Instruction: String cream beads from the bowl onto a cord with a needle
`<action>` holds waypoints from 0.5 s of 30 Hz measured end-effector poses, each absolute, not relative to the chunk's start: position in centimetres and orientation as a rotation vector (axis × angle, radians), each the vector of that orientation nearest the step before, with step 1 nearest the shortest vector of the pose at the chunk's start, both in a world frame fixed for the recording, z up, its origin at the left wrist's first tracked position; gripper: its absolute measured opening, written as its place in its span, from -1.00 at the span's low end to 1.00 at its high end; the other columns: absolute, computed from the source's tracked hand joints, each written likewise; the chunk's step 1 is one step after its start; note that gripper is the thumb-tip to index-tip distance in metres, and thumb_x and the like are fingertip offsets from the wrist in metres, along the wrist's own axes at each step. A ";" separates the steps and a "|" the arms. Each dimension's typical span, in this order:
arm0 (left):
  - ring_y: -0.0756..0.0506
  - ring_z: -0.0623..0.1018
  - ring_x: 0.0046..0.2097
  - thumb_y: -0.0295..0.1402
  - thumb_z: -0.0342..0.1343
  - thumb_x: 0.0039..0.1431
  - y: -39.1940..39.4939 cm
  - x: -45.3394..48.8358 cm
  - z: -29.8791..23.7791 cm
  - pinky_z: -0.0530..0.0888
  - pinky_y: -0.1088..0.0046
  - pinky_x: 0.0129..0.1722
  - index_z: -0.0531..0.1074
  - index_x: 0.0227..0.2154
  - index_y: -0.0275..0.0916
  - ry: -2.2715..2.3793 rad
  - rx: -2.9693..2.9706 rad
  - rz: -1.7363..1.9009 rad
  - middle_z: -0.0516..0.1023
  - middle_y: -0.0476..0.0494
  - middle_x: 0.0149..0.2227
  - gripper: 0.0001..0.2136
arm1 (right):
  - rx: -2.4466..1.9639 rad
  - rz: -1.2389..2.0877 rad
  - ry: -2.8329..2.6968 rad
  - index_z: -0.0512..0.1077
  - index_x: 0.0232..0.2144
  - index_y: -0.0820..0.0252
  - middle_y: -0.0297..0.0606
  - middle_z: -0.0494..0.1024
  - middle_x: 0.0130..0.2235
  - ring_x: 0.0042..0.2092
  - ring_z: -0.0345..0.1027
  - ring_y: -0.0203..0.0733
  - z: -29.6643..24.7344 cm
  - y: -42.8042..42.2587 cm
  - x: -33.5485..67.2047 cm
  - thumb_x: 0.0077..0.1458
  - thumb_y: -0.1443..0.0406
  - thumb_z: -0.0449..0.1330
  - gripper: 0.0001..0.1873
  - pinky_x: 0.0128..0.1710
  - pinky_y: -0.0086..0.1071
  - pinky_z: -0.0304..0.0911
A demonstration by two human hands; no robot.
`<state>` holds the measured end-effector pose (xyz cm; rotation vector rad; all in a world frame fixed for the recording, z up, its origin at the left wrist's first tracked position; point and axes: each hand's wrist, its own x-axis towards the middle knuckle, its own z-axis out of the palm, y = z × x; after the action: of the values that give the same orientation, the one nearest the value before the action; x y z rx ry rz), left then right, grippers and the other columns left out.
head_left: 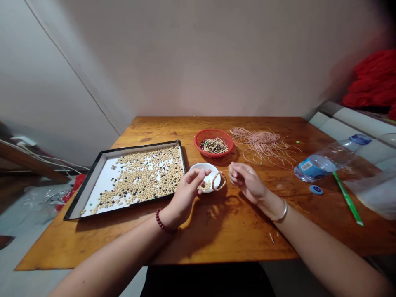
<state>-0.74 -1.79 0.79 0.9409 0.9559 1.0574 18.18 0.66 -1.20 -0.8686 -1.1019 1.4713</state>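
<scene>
No text, brand or number is legible. The blue label (313, 168) on the plastic bottle (333, 158) bears a square code patch (306, 165); the loose blue cap (316, 189) bears a pale mark, too small to identify.

A beaded loop (224, 184) hangs from a thread between the left hand (185, 194) and right hand (249, 181), by a white bowl (202, 166); bead tray (104, 178), red basket (213, 155), pink cord (261, 142) and bottle (320, 165) stand around on the wooden bench (244, 241)
</scene>
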 end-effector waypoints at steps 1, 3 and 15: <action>0.10 0.30 -0.46 -0.11 0.20 0.06 -1.7 -0.8 0.7 0.20 0.64 -0.52 0.44 -0.34 -0.28 0.976 0.930 1.085 0.39 -0.02 -0.40 -0.70 | -0.833 1.511 -1.054 0.23 -0.64 0.22 -0.46 0.16 -0.58 -0.60 -0.14 -0.45 -1.0 0.7 18.3 0.06 0.11 0.23 -0.59 -0.60 -0.43 -0.23; 0.11 0.26 -0.49 -0.12 0.20 0.06 -1.6 -0.8 0.6 0.18 0.65 -0.55 0.42 -0.38 -0.28 1.003 0.919 1.129 0.37 0.00 -0.43 -0.71 | -0.771 1.575 -0.959 0.24 -0.63 0.22 -0.47 0.16 -0.55 -0.61 -0.16 -0.46 -0.7 0.7 18.6 0.06 0.14 0.24 -0.61 -0.61 -0.46 -0.18; 0.02 0.44 -0.42 -0.10 0.12 0.14 -5.0 -3.7 2.3 0.34 0.58 -0.52 0.45 -0.29 -0.21 1.207 1.302 1.331 0.51 -0.11 -0.33 -0.74 | -1.023 1.396 -1.000 0.17 -0.67 0.17 -0.40 0.32 -0.59 -0.61 0.07 -0.42 3.1 -1.8 17.7 -0.07 -0.05 0.27 -0.49 -0.66 -0.53 0.02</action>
<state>-3.72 -5.04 2.29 1.3017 1.2075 1.3306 17.67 -1.84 3.10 -1.0225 -1.0000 1.3957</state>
